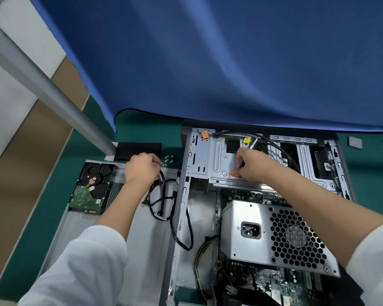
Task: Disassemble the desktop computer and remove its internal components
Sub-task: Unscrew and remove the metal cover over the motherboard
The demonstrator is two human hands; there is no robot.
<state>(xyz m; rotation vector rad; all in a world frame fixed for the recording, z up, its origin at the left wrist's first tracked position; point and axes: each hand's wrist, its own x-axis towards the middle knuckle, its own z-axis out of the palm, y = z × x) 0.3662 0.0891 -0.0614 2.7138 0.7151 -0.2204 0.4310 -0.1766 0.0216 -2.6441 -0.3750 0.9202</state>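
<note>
The left hand (142, 167) grips a black cable (163, 186) over the side panel (142, 228); the right hand (250, 165) holds a screwdriver (251, 145) on the drive cage (221, 171). Next, probably, unscrewing it.

Blue cloth (230, 62) hanging over green mat (53, 195)

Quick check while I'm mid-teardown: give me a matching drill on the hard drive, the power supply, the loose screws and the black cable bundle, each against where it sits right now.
Things:
1. hard drive
2. power supply
3. loose screws
4. black cable bundle

Places:
A. held in the left hand, trailing over the removed side panel
B. inside the open case, vent grille facing up
C. on the side panel's far left corner, circuit board up
D. on the green mat just past the left hand

Pairs: 1-C, 2-B, 3-D, 4-A
</note>
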